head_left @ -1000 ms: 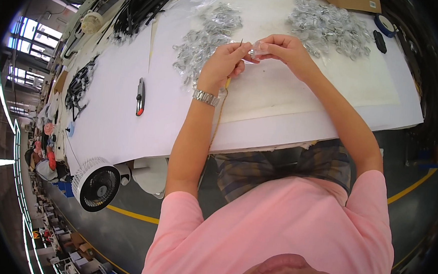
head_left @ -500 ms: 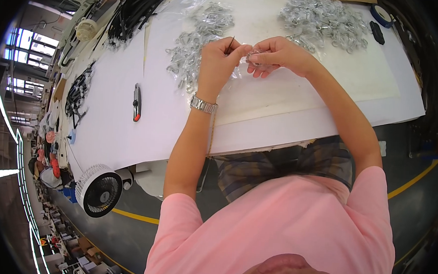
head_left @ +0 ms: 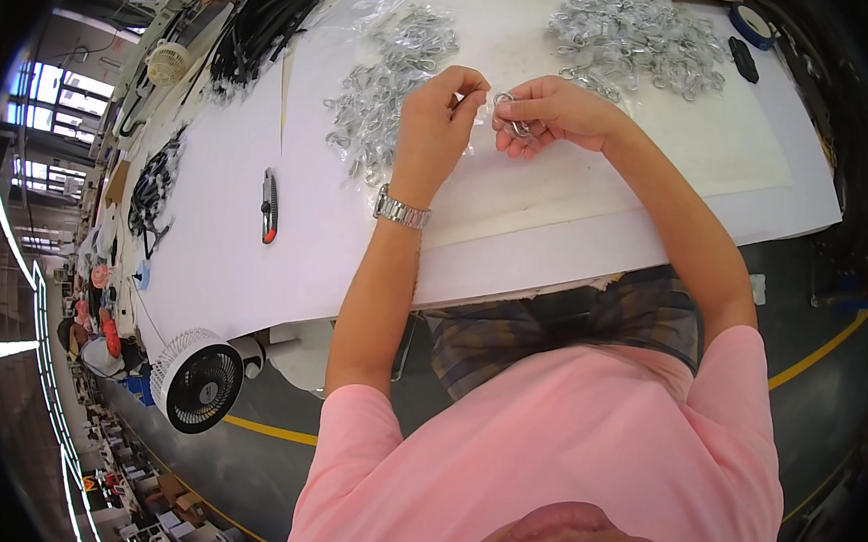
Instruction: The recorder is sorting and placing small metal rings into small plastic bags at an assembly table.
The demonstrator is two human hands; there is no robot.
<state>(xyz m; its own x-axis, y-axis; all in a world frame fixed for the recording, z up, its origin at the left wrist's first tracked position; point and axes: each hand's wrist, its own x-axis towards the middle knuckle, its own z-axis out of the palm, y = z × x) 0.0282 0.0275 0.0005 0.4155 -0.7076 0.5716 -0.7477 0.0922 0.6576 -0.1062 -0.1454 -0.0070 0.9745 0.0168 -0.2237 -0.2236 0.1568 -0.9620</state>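
Barely shifted, both hands (head_left: 503, 116) pinch what looks like a bagged silver metal clip (head_left: 511, 117).

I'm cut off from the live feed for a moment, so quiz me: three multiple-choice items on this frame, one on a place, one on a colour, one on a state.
1. Where does the utility knife lie?
A. left of the left hand
B. between the hands
C. on the floor

2. What colour is the person's shirt?
A. blue
B. pink
C. green

3. What does the right hand do?
A. rests flat and empty
B. pinches a small metal ring piece
C. hangs under the table

Answers: 1 A, it lies on the white table, apart from the left hand; 2 B, pink fills the foreground; 3 B, fingertips close on it.
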